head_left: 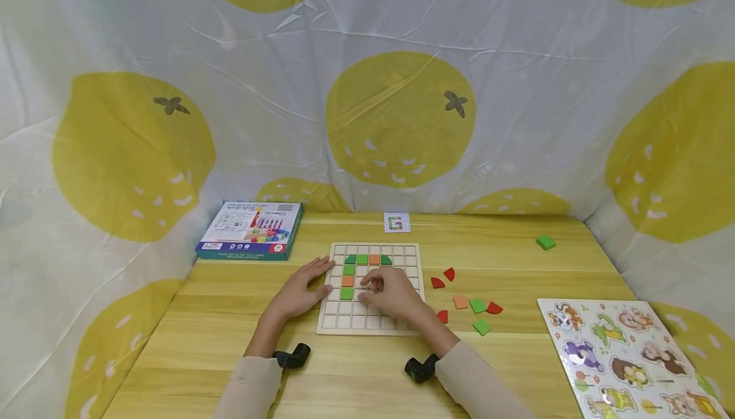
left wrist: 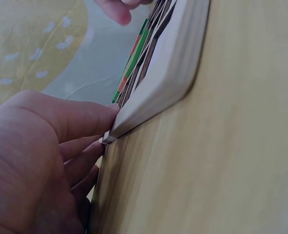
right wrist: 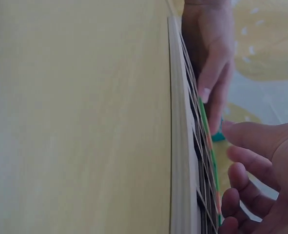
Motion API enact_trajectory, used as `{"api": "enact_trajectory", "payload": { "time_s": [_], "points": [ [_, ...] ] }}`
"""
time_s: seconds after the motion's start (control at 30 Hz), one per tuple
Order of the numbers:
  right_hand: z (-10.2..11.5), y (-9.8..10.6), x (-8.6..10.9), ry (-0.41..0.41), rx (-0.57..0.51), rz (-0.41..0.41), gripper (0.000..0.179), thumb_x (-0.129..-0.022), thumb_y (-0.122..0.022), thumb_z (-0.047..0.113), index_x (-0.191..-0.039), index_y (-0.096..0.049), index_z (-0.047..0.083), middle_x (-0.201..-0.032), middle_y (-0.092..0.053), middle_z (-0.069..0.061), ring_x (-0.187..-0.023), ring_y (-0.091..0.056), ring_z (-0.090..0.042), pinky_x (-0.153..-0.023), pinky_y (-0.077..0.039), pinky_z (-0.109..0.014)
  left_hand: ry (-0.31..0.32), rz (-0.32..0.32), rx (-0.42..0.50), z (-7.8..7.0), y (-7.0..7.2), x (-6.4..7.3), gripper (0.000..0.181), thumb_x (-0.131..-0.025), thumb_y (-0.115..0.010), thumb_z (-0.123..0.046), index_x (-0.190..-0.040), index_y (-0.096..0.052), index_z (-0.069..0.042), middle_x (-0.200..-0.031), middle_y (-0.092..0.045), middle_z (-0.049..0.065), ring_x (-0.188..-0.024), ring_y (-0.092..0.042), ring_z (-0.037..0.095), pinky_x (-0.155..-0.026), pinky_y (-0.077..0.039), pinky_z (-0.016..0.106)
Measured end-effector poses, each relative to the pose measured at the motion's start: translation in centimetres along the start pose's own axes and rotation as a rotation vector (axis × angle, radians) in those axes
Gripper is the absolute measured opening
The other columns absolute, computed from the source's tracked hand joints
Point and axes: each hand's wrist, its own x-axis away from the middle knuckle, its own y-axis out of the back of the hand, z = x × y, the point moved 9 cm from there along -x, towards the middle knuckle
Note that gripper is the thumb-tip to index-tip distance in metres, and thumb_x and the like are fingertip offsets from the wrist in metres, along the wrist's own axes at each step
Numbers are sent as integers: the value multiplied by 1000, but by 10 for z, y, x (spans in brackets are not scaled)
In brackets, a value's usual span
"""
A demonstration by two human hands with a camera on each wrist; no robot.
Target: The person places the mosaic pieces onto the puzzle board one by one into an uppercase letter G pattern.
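Note:
A wooden grid board (head_left: pixel 339 324) lies on the table. Dark green quarter-round tiles (head_left: pixel 386 260) and light green (head_left: pixel 346 293) and orange square tiles (head_left: pixel 348 281) form a row and a left column on it. My left hand (head_left: pixel 298 289) rests at the board's left edge, its thumb (left wrist: pixel 87 117) on the rim and the other fingers beside the edge. Over the middle of the grid hovers my right hand (head_left: pixel 392 293), fingers loosely bent. Thumb and fingertips stand apart in the right wrist view, with nothing between them.
Right of the board lie several loose tiles: red quarter-rounds (head_left: pixel 494 307), green squares (head_left: pixel 482 326) and an orange square (head_left: pixel 461 302). A pattern card (head_left: pixel 396 222) sits behind the board. Around are a box (head_left: pixel 249 231), a green piece (head_left: pixel 545 242) and an animal puzzle (head_left: pixel 623 342).

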Motion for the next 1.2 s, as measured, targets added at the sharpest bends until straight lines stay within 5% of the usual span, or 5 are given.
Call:
{"api": "enact_trajectory", "payload": {
  "time_s": [0.7,0.9,1.2],
  "points": [
    [-57,103,58,-70,-32,-145,22,-85,-85,19,-103,-79,9,-82,-63,1,-75,-55,-16,-66,-47,-23,-6,-15,-19,-1,-1,-2,60,-101,-64,-28,-157,-46,-19,-167,-36,6,-158,-23,38,-124,-21,66],
    [-73,117,74,-64,16,-148,21,-86,-85,23,-103,-80,12,-84,-64,1,-73,-55,-13,-64,-48,-22,-6,-15,-13,-1,0,-2,60,-100,-65,-28,-157,-46,-18,-167,-36,6,-158,-24,38,-124,-22,66],
    [-82,119,90,-29,54,-46,20,-84,-87,20,-99,-78,11,-80,-61,2,-69,-53,-10,-62,-47,-21,-9,-18,-21,0,-1,-2,60,-100,-64,-27,-157,-46,-19,-167,-36,6,-158,-24,38,-124,-21,66]
  ]
}}
